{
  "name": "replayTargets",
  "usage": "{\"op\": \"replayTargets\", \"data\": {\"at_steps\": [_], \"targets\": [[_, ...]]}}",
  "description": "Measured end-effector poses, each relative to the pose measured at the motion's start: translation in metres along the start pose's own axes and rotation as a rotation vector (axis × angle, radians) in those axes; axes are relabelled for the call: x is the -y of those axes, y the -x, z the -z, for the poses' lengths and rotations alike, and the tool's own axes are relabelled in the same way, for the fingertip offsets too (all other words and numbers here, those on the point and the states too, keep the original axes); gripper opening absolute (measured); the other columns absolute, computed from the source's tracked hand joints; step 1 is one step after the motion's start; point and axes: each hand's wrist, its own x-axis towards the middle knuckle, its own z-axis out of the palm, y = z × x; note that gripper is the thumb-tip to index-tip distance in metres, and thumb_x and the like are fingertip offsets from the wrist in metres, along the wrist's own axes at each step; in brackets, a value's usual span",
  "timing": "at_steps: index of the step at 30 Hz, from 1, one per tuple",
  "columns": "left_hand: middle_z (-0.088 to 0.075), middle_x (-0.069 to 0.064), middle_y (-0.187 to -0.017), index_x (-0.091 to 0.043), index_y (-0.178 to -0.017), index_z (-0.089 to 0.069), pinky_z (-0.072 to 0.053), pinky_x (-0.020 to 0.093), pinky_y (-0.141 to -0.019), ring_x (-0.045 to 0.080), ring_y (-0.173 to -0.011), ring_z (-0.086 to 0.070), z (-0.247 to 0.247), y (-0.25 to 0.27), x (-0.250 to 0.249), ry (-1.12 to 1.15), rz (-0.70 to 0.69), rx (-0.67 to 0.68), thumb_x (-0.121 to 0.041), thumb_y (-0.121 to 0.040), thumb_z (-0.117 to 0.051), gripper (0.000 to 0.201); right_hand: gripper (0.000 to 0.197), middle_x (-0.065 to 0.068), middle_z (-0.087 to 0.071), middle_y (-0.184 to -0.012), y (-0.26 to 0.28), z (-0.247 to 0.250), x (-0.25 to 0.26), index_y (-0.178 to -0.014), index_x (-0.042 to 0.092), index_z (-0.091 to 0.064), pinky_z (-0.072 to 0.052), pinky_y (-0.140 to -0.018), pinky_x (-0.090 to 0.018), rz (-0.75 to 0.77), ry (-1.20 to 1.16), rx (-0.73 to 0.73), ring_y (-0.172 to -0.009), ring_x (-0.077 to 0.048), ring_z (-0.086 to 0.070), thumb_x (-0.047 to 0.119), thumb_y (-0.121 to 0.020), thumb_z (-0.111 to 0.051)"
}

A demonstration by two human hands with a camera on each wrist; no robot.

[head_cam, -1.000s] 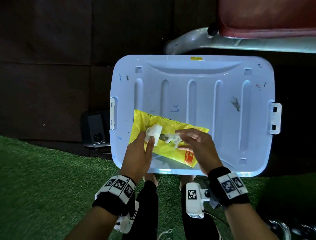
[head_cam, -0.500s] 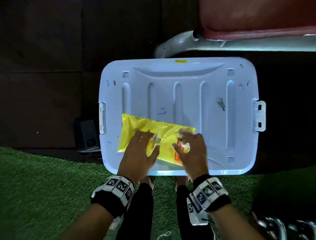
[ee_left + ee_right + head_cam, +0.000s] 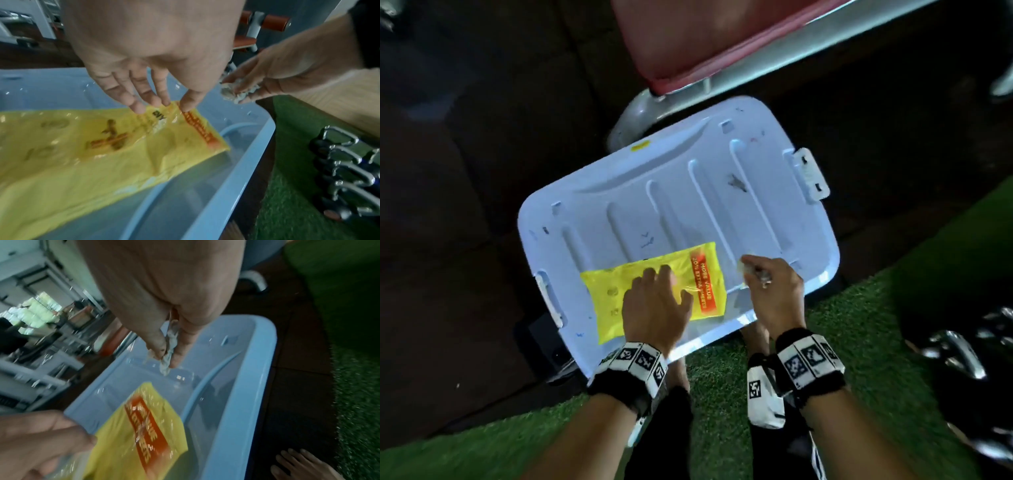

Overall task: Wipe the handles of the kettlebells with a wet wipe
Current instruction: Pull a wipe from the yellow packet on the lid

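A yellow wet-wipe pack [image 3: 613,298] [image 3: 82,146] [image 3: 131,438] with an orange end stripe lies flat on the pale blue bin lid [image 3: 688,192]. My left hand [image 3: 657,298] [image 3: 156,104] rests on the pack with straight fingers pressing near its opening. My right hand [image 3: 756,274] [image 3: 166,356] is just right of the pack and pinches a crumpled white wet wipe [image 3: 169,360] [image 3: 238,92] between thumb and fingers. Several black kettlebells with shiny metal handles [image 3: 959,349] [image 3: 347,160] stand on the green turf at my right.
The bin lid [image 3: 242,402] sits on dark floor mats beside green turf [image 3: 893,308]. A red padded bench on a white frame [image 3: 709,41] stands behind the bin. A small black box [image 3: 551,346] lies at the bin's near left corner. My bare feet [image 3: 304,465] are by the bin's edge.
My right hand has drawn the wipe out and moved right, off the pack. My left hand has flattened onto the pack. My view has swung right, bringing the kettlebells in.
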Motion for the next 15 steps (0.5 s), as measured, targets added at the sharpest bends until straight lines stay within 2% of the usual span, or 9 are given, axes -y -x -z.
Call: {"op": "replayTargets", "data": {"at_steps": [2,6,8,10,11,13,15], "targets": [[-0.063,0.01,-0.097,-0.015,-0.104,-0.064,-0.051,0.045,-0.079,0.037,-0.093,-0.062,0.013,0.001,-0.02,0.084,-0.047,-0.05,-0.034,-0.087,-0.07,0.026,0.019,-0.001,-0.073,-0.098,0.012,0.025,0.001,-0.103,0.018,-0.08,-0.054,-0.084,-0.027,-0.05,-0.045,-0.116,-0.082,-0.013,-0.067,0.009,-0.087,-0.073],[-0.063,0.008,-0.107,-0.017,-0.111,-0.063,-0.05,0.046,-0.086,0.034,-0.104,-0.059,0.017,0.018,-0.077,0.176,-0.271,0.004,-0.025,-0.086,-0.07,0.027,0.015,0.003,-0.076,-0.09,0.046,0.082,-0.011,-0.096,0.024,-0.081,-0.046,-0.071,-0.011,-0.171,-0.055,-0.306,-0.078,-0.01,-0.066,0.017,-0.085,-0.074],[-0.063,0.004,-0.11,-0.019,-0.114,-0.062,-0.049,0.044,-0.088,0.03,-0.106,-0.058,0.013,0.034,-0.111,0.198,-0.373,0.063,-0.023,-0.087,-0.069,0.028,0.013,0.004,-0.075,-0.087,0.07,0.117,-0.024,-0.094,0.025,-0.08,-0.046,-0.069,-0.01,-0.242,-0.098,-0.391,-0.075,-0.009,-0.065,0.018,-0.085,-0.073],[-0.064,0.005,-0.111,-0.017,-0.116,-0.062,-0.049,0.045,-0.093,0.03,-0.107,-0.06,0.004,0.052,-0.15,0.167,-0.501,0.134,-0.02,-0.088,-0.068,0.029,0.012,0.006,-0.074,-0.086,0.095,0.156,-0.042,-0.092,0.026,-0.08,-0.051,-0.073,-0.02,-0.314,-0.138,-0.483,-0.078,-0.009,-0.066,0.02,-0.086,-0.073],[-0.065,0.006,-0.111,-0.016,-0.118,-0.063,-0.049,0.045,-0.094,0.03,-0.106,-0.061,-0.002,0.06,-0.168,0.14,-0.562,0.168,-0.02,-0.089,-0.068,0.03,0.01,0.009,-0.074,-0.085,0.108,0.173,-0.052,-0.09,0.028,-0.08,-0.052,-0.073,-0.02,-0.338,-0.154,-0.528,-0.078,-0.006,-0.066,0.022,-0.085,-0.074],[-0.066,0.006,-0.11,-0.016,-0.12,-0.064,-0.052,0.045,-0.09,0.029,-0.103,-0.063,-0.021,0.078,-0.203,0.058,-0.677,0.225,-0.021,-0.09,-0.069,0.031,0.004,0.014,-0.071,-0.082,0.131,0.21,-0.08,-0.084,0.032,-0.077,-0.046,-0.068,-0.008,-0.369,-0.17,-0.632,-0.076,-0.001,-0.065,0.028,-0.083,-0.077],[-0.065,0.002,-0.11,-0.021,-0.12,-0.063,-0.053,0.043,-0.085,0.027,-0.101,-0.064,-0.043,0.094,-0.232,-0.075,-0.78,0.284,-0.025,-0.09,-0.068,0.03,0.004,0.014,-0.069,-0.082,0.154,0.245,-0.112,-0.083,0.032,-0.077,-0.043,-0.068,-0.006,-0.388,-0.16,-0.703,-0.077,0.001,-0.064,0.032,-0.08,-0.08]]}}
